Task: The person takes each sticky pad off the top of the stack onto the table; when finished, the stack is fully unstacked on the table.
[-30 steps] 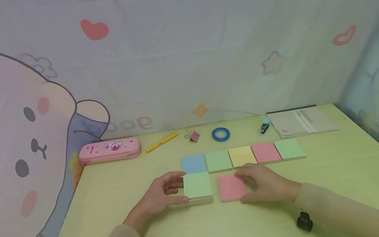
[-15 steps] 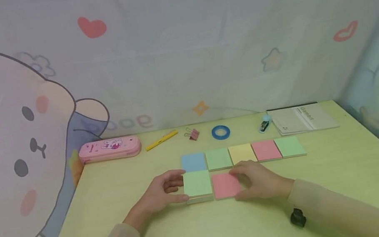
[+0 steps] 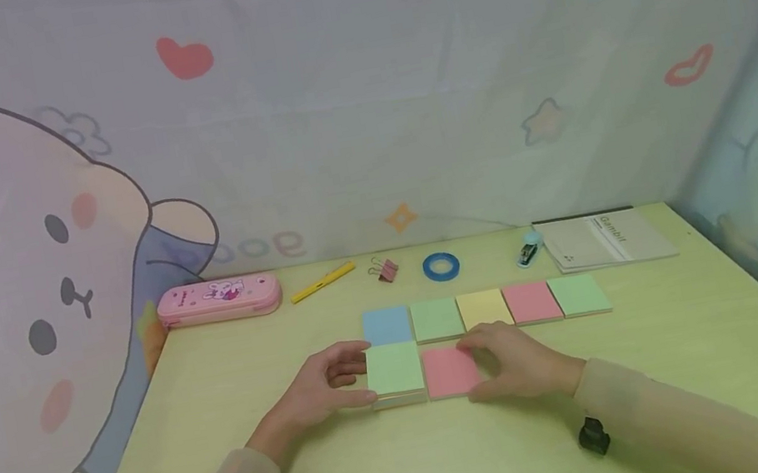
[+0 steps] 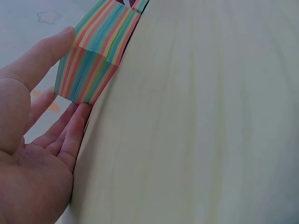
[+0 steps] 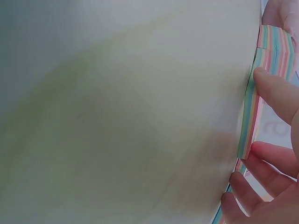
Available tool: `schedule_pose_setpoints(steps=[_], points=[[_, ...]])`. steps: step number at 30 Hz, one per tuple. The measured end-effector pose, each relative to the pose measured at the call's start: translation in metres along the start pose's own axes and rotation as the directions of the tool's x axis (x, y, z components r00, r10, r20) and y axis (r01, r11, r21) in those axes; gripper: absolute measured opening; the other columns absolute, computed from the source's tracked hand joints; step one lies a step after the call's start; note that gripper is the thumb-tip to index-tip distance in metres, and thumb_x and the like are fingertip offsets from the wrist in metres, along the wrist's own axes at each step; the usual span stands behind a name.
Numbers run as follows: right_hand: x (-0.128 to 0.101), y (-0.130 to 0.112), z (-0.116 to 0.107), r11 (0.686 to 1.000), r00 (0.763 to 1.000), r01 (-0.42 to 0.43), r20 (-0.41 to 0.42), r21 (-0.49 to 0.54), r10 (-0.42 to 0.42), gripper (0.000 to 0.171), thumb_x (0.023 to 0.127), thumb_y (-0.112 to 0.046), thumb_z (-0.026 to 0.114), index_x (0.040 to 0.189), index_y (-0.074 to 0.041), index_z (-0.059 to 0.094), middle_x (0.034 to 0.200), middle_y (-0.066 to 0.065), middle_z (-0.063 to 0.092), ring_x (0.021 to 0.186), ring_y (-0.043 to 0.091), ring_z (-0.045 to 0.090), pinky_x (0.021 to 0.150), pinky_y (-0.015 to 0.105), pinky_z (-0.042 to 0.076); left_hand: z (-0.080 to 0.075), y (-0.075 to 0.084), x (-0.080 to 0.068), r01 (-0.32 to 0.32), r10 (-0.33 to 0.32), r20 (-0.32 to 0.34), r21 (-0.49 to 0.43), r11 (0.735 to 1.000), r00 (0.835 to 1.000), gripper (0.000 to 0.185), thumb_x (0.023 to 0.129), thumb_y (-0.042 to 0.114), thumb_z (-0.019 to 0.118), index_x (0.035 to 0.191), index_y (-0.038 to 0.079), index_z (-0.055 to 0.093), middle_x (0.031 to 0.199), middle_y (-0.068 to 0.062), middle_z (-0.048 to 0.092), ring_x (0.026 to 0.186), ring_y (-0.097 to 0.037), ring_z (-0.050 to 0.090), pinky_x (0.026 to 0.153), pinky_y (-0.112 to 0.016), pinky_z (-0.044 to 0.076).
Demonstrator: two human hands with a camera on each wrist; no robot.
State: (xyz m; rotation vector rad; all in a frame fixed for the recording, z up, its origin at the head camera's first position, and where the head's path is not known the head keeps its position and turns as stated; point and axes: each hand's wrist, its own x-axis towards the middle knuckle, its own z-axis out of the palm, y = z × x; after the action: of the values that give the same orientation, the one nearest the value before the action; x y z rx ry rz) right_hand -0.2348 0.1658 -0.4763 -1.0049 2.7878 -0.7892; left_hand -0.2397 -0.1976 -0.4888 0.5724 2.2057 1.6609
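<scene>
On the yellow-green table (image 3: 671, 337) my left hand (image 3: 363, 373) grips a thick green-topped sticky-note pad (image 3: 394, 369), thumb at its near edge and fingers at its far edge. The left wrist view shows that pad's striped side (image 4: 93, 65) between thumb and fingers. My right hand (image 3: 480, 367) holds a pink-topped pad (image 3: 447, 371) that lies right beside the green one. Its striped edge (image 5: 251, 112) shows in the right wrist view under my thumb. Behind both runs a row of pads: blue (image 3: 387, 325), green (image 3: 437, 318), yellow (image 3: 484, 309), pink (image 3: 532, 302), green (image 3: 579, 294).
Along the back of the table lie a pink pencil case (image 3: 219, 300), a yellow pen (image 3: 323, 283), a pink binder clip (image 3: 385, 271), a blue tape roll (image 3: 441, 266), a small stapler (image 3: 528, 251) and a grey booklet (image 3: 604, 240). Cartoon-printed cloth walls close in behind and at both sides.
My right hand has slid the pink pad to the left until it lies next to the green pad. The left hand and its pad have stayed put.
</scene>
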Motion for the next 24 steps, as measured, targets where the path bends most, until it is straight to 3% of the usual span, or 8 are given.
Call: schedule_pose_setpoints(steps=[7, 14, 20, 24], points=[[0.003, -0.007, -0.005, 1.000, 0.999, 0.020, -0.043, 0.005, -0.020, 0.074, 0.084, -0.044, 0.089, 0.138, -0.001, 0.064, 0.133, 0.010, 0.066, 0.124, 0.029, 0.060, 0.109, 0.051, 0.049, 0.000, 0.000, -0.001, -0.013, 0.013, 0.002, 0.001, 1.000, 1.000, 0.072, 0.087, 0.011, 0.088, 0.150, 0.006, 0.054, 0.143, -0.017, 0.062, 0.130, -0.033, 0.060, 0.113, -0.047, 0.048], [0.020, -0.035, -0.005, 0.982, 0.995, 0.063, -0.090, 0.177, -0.048, 0.082, 0.086, -0.041, 0.088, 0.148, 0.001, 0.054, 0.147, 0.015, 0.059, 0.134, 0.033, 0.057, 0.112, 0.054, 0.047, -0.001, -0.001, -0.001, -0.013, 0.013, 0.006, 0.007, 1.000, 1.000, 0.072, 0.089, 0.012, 0.087, 0.151, 0.003, 0.052, 0.144, -0.019, 0.061, 0.131, -0.035, 0.060, 0.114, -0.048, 0.047], [0.041, -0.057, 0.006, 0.970, 0.994, 0.102, -0.064, 0.219, -0.090, 0.088, 0.083, -0.035, 0.092, 0.150, 0.003, 0.050, 0.150, 0.017, 0.056, 0.139, 0.033, 0.052, 0.116, 0.053, 0.044, -0.001, -0.001, 0.001, -0.028, 0.028, 0.006, -0.001, 1.000, 1.000, 0.070, 0.089, 0.012, 0.086, 0.151, 0.002, 0.052, 0.142, -0.020, 0.062, 0.129, -0.035, 0.061, 0.114, -0.050, 0.047], [0.049, -0.065, 0.014, 0.975, 0.994, 0.110, -0.041, 0.191, -0.105, 0.087, 0.084, -0.034, 0.091, 0.150, 0.005, 0.050, 0.146, 0.018, 0.058, 0.131, 0.030, 0.056, 0.111, 0.050, 0.048, -0.001, -0.001, 0.000, -0.022, 0.022, 0.009, 0.002, 1.000, 1.000, 0.072, 0.089, 0.012, 0.086, 0.151, 0.002, 0.051, 0.141, -0.018, 0.063, 0.128, -0.033, 0.062, 0.112, -0.045, 0.049]])
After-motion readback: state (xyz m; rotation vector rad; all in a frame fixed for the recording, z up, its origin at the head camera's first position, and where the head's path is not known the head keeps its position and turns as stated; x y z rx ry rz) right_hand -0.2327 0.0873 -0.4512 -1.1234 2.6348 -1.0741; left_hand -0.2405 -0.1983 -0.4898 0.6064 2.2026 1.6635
